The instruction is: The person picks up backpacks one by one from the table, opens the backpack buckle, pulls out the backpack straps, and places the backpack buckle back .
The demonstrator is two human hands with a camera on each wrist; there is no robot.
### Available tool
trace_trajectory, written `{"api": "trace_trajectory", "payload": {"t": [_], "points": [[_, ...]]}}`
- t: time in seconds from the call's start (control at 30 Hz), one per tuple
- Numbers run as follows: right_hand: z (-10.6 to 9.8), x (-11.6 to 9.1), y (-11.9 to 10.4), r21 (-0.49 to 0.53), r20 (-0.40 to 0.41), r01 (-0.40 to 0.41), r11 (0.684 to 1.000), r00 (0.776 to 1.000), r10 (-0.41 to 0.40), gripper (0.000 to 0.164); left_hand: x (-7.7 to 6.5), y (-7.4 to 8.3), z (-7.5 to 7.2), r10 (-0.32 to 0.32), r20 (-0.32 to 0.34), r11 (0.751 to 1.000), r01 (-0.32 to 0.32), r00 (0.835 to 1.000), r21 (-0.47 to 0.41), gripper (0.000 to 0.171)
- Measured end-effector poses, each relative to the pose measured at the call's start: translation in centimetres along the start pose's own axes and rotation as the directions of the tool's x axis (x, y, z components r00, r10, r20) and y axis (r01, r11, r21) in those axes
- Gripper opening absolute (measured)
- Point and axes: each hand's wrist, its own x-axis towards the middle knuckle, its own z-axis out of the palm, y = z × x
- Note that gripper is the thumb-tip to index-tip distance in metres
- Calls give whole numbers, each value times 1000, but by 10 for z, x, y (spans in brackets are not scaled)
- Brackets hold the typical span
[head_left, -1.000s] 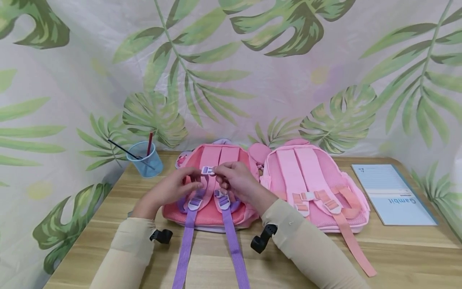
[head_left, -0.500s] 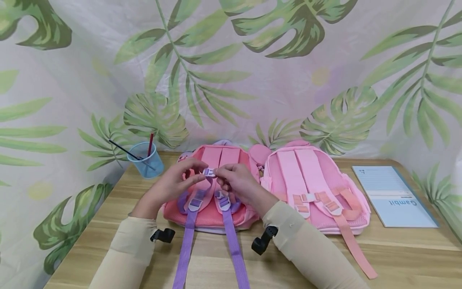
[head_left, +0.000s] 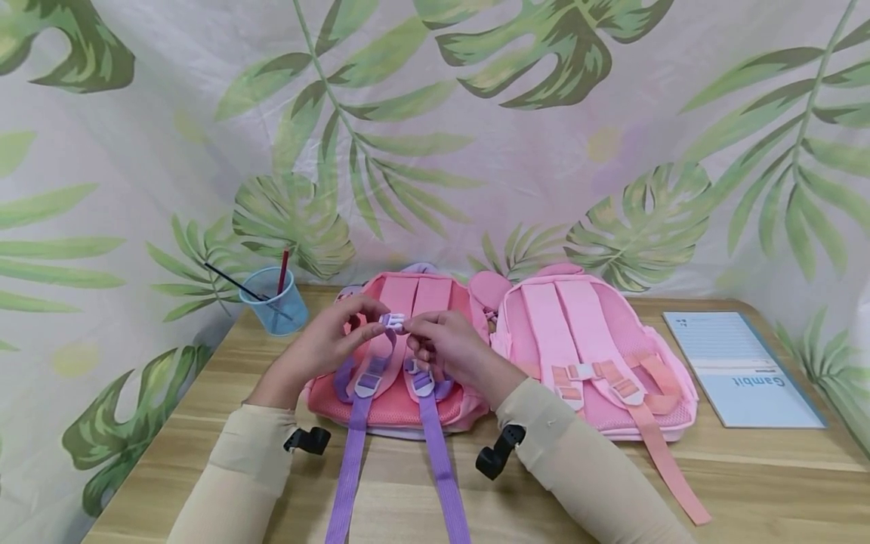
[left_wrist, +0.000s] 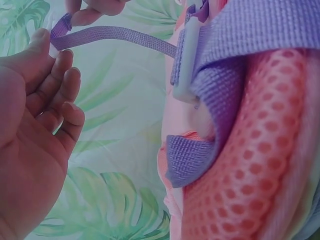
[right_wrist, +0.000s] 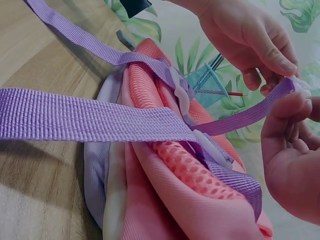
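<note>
A white side-release buckle [head_left: 395, 322] on a purple strap is held up between both hands, over the back of a coral-pink backpack [head_left: 401, 412]. My left hand [head_left: 334, 332] pinches its strap side between thumb and forefinger. From the opposite side, my right hand [head_left: 451, 344] pinches the pronged end, its other fingers curled underneath. In the left wrist view, the purple strap [left_wrist: 115, 34] runs from the fingertips to the shoulder strap. Fingertips partly cover the buckle [right_wrist: 301, 86] in the right wrist view. Two long purple webbing tails [head_left: 350, 468] hang toward the table's front.
To the right lies a pale pink backpack [head_left: 519, 332], its white chest buckle [head_left: 581, 370] joined and an orange strap tail trailing forward. A notebook [head_left: 761, 393] lies farther right. A blue mesh cup [head_left: 282, 306] with pencils stands at back left on the wooden table [head_left: 768, 483].
My left thumb has come up from below the buckle to its strap side, and the forefinger has shifted slightly right. My right hand keeps its pinch, almost unmoved.
</note>
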Motion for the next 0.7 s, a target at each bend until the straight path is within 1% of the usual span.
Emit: {"api": "trace_trajectory", "payload": {"t": [0.13, 0.3, 0.5, 0.7], "points": [[2, 0, 0, -17, -12, -15, 1000, 1000, 15, 17, -1, -1, 0, 5, -1, 1000, -5, 1000, -5, 17], [4, 2, 2, -33, -29, -4, 999, 1000, 3, 16, -1, -1, 1, 11, -9, 1000, -11, 1000, -11, 17], [7, 4, 7, -6, -44, 2, 1000, 999, -3, 14, -2, -4, 4, 11, 14, 1000, -11, 1000, -24, 16], [11, 6, 6, 6, -48, 9, 1000, 999, -8, 13, -3, -2, 2, 10, 2, 1000, -9, 1000, -12, 16]]}}
